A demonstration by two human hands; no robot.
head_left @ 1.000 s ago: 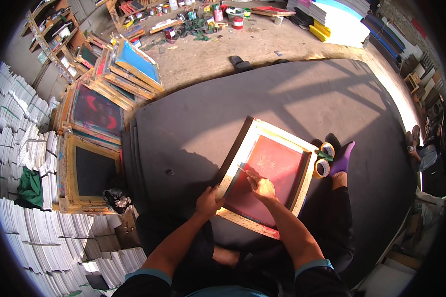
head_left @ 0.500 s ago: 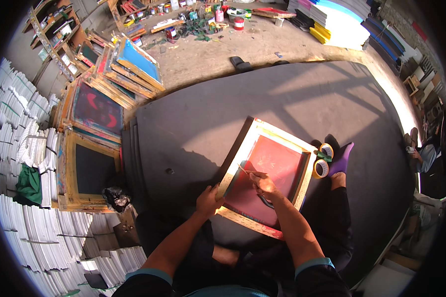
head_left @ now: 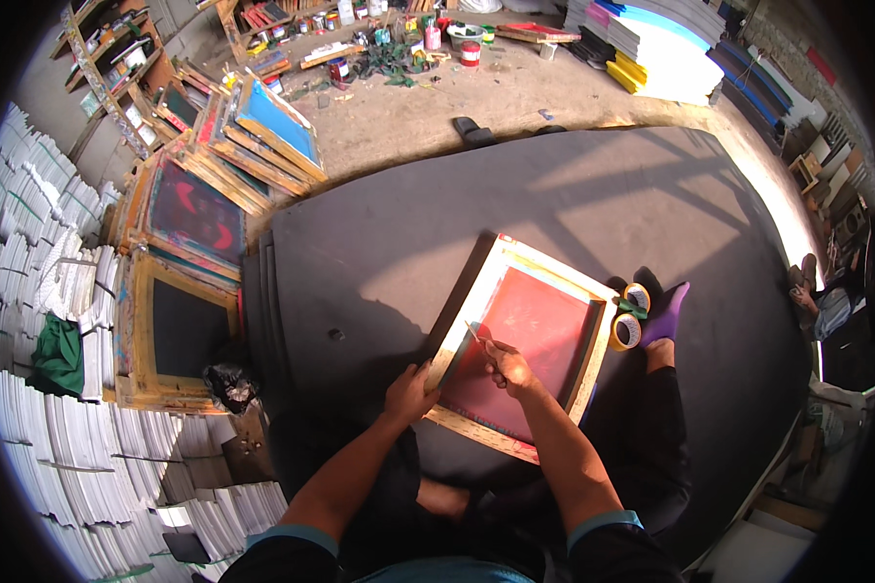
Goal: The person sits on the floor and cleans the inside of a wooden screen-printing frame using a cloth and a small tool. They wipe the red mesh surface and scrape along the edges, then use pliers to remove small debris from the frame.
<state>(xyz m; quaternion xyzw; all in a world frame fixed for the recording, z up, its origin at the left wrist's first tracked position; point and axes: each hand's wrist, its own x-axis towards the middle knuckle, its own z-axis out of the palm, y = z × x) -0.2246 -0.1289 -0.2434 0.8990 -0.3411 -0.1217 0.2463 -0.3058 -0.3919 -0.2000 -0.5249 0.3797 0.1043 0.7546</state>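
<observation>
A wooden screen-printing frame (head_left: 484, 441) with reddish mesh (head_left: 544, 316) lies tilted in front of me on a dark padded surface. My left hand (head_left: 410, 393) is closed round its left rail, near the lower left corner. Above the mesh, my right hand (head_left: 507, 369) is closed on a thin pointed tool (head_left: 472, 331). Its tip reaches toward the inner edge of the left rail; whether it touches cannot be made out. Most of the tool is hidden by my fingers. Pale marks show on the upper mesh.
Rolls of tape (head_left: 625, 331) stand by the frame's right side, close to my foot in a purple sock (head_left: 667, 313). The dark foam sheets (head_left: 360, 253) lie under everything. More screen frames (head_left: 187, 330) lean at the left beside white stacks (head_left: 68, 447). Another person (head_left: 834, 306) is at far right.
My right hand has shifted slightly left and up along the left rail with the tool. A dark loop visible below that hand before is out of sight. My left hand keeps its grip.
</observation>
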